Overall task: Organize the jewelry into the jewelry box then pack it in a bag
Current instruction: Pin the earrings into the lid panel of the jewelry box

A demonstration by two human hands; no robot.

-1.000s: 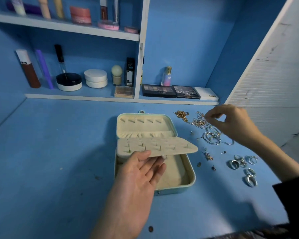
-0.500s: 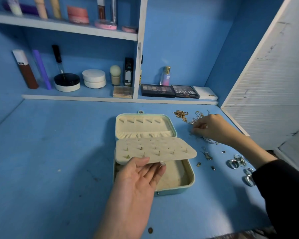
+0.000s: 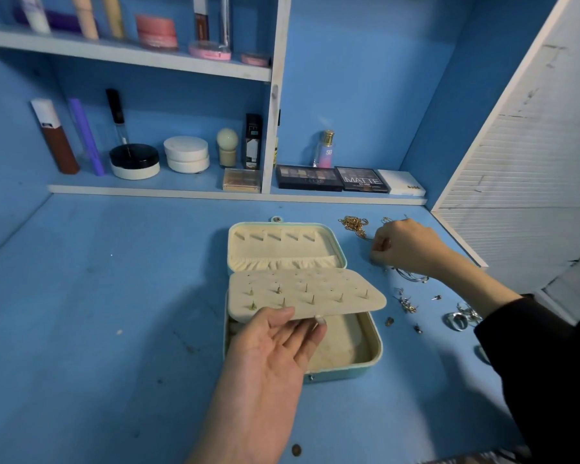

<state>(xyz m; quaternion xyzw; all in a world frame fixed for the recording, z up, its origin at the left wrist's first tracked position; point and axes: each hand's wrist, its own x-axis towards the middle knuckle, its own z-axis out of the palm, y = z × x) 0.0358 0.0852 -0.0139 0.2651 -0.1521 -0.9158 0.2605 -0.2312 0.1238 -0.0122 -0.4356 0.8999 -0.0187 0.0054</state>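
The mint jewelry box [image 3: 375, 356] lies open on the blue table, its cream lid [image 3: 282, 242] tipped back. My left hand [image 3: 268, 356] is palm up, its straight fingers under the cream earring flap [image 3: 315, 289], holding the flap raised over the tray. Several studs stick out of the flap. To the right of the box, my right hand [image 3: 409, 249] is down on the loose jewelry with its fingertips pinched together; the piece between them is too small to see. Around it lie gold chains [image 3: 352, 224], silver hoops [image 3: 412, 276], small earrings [image 3: 407, 306] and silver rings [image 3: 456, 321].
Low shelves at the back hold eyeshadow palettes [image 3: 308, 177], round jars [image 3: 134, 160], bottles and tubes. A white slatted door [image 3: 533, 195] closes off the right side. A small coin [image 3: 296, 449] lies near the table's front edge.
My right hand dropped from above the jewelry down onto the pile and curled its fingers there. My left hand kept the flap raised.
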